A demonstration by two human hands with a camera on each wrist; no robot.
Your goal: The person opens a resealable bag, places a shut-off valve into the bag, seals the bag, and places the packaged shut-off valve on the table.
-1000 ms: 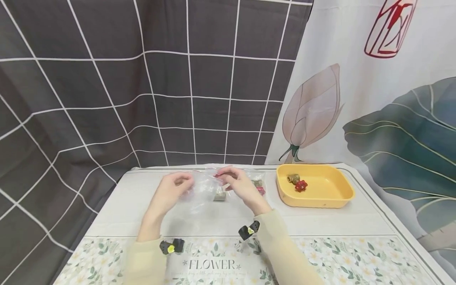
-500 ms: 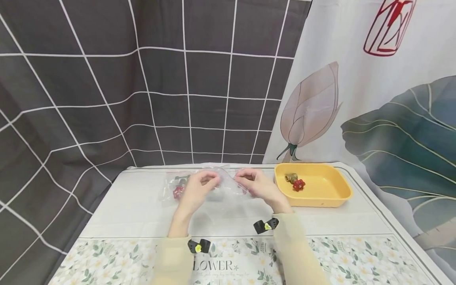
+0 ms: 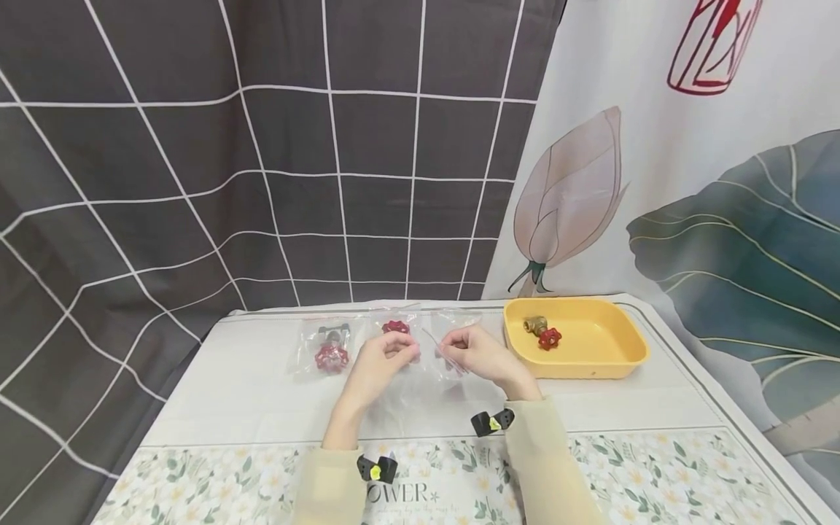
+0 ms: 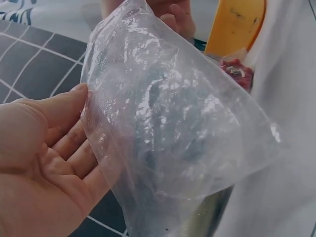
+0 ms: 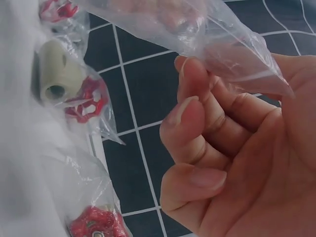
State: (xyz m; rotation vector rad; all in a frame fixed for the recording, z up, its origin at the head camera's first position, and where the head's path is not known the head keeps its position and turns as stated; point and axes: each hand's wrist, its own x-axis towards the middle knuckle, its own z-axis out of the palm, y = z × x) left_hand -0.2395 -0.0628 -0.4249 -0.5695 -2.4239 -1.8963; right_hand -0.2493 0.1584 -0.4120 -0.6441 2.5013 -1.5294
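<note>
My left hand (image 3: 383,361) and right hand (image 3: 482,355) hold a clear plastic bag (image 4: 163,108) between them, above the table. In the left wrist view, my left thumb and fingers pinch one edge of it. My right fingers are curled at the opposite side of the bag in the right wrist view. I can make out nothing inside this bag. Beyond the hands lie bagged valves with red handwheels, one at left (image 3: 331,357) and one behind the left hand (image 3: 396,327). In the right wrist view, a bagged valve (image 5: 59,74) shows its pale body and open end.
A yellow tray (image 3: 604,370) stands to the right, holding a loose brass valve (image 3: 536,325) with a red handwheel. The white table mat (image 3: 223,394) has a floral front strip. A dark grid curtain (image 3: 380,204) hangs just behind the table.
Both hands have shifted right with the plastic bag and come lower toward me. The bagged valve at left, earlier hidden by the left hand, now shows. The yellow tray keeps its place.
</note>
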